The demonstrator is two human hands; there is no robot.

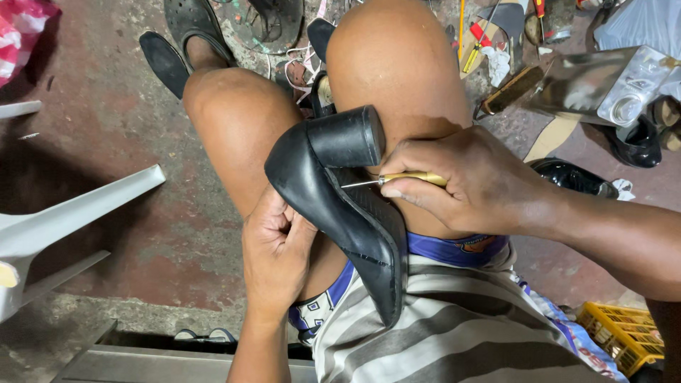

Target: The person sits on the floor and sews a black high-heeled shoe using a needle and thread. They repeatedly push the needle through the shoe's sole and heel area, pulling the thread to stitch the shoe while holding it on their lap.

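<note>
Black block-heel shoe lies sole-up across the person's lap, heel toward the knees, toe toward the striped shirt. Left hand is curled around the upper from below, fingers closed on the leather, bracing it against the thigh. Right hand is closed in a pinch on a yellow-handled awl; the metal tip sits at the sole edge just under the heel block, touching or nearly so, can't tell which.

Judgement on doing this well: keep the shoe pinned firm on the thigh, keep the awl low and angled along the sole seam, push short and controlled. The tip points toward the left hand and bare leg, so a slip could jab skin.

Packaging around: clear plastic blister pack with a round bubble at upper right, on a shiny grey sheet. Yellow plastic crate at lower right on the floor. Red-and-white plastic bag at top left corner. Wooden-backed brush near the right knee, other black shoes beside it. White plastic chair leg at left. Labels too small to read.
</note>
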